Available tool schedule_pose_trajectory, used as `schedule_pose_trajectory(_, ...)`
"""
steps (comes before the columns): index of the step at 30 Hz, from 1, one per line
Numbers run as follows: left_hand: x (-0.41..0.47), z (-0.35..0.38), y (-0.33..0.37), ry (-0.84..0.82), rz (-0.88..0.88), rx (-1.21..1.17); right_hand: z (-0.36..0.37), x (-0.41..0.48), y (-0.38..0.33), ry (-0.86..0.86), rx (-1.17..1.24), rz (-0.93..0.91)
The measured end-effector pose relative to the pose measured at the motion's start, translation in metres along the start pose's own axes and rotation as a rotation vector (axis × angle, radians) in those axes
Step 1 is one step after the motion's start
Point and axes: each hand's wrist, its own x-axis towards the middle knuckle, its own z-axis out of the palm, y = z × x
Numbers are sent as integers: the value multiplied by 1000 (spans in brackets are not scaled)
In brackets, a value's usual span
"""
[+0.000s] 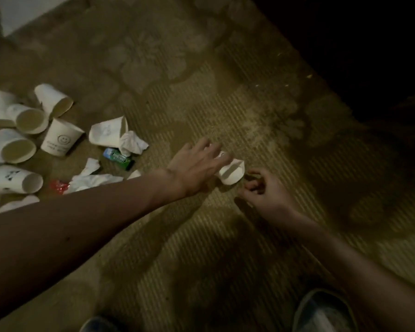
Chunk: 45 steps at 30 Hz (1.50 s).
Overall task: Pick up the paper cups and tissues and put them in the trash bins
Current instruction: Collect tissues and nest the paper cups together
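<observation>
Centre frame: crushed paper cup [233, 174], mouth toward right hand [265, 191] | left hand [198, 165] spread atop it | right fingers curled beside, grip unclear

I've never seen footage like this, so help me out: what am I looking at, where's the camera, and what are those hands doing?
No machine here: a person wears a camera on the head, looking down at their own bare arms. The left hand rests spread fingers on a crushed cup on the carpet. The right hand, fingers curled, sits beside it; whether it pinches the cup is unclear. At left lie more cups, tissues and a green packet. A shoe shows below.
</observation>
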Motion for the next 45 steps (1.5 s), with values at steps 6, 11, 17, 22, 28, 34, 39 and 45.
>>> schedule_pose_trajectory(6,10,17,-9,18,21,-351,3,17,-7,-47,-3,2)
schedule_pose_trajectory(11,-27,9,-37,-127,-69,-798,16,23,-31,-1,119,70)
schedule_pose_trajectory(17,-93,-29,-61,-144,-159,-1363,53,7,-94,-257,544,117)
schedule_pose_trajectory(22,-144,-37,-89,0,-196,-1306,86,-2,-140,-448,663,11)
schedule_pose_trajectory(28,-167,31,-87,247,-399,-1241,112,-9,-135,-279,548,-3)
schedule_pose_trajectory(34,-153,127,-74,239,-722,-1102,115,0,-112,-220,447,126)
schedule_pose_trajectory(39,-134,154,-58,268,-727,-951,132,2,-104,-223,370,169)
schedule_pose_trajectory(45,-127,163,-52,429,-659,-822,148,4,-98,-214,410,190)
